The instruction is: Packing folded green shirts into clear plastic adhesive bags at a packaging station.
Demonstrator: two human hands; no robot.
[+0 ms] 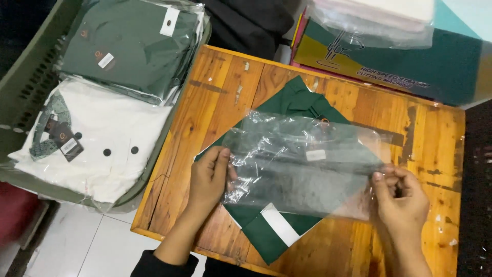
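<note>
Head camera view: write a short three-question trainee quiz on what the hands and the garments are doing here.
1. True or false: both hands, the left hand and the right hand, grip the clear crinkled plastic bag.
2. Multiple choice: the folded dark green garment lies on A) the white tiled floor, B) the orange-brown wooden table, C) the olive plastic basket.
3. Short answer: what colour is the bagged garment with dark buttons in that basket?

Key: 1 true. 2 B. 3 white.
</note>
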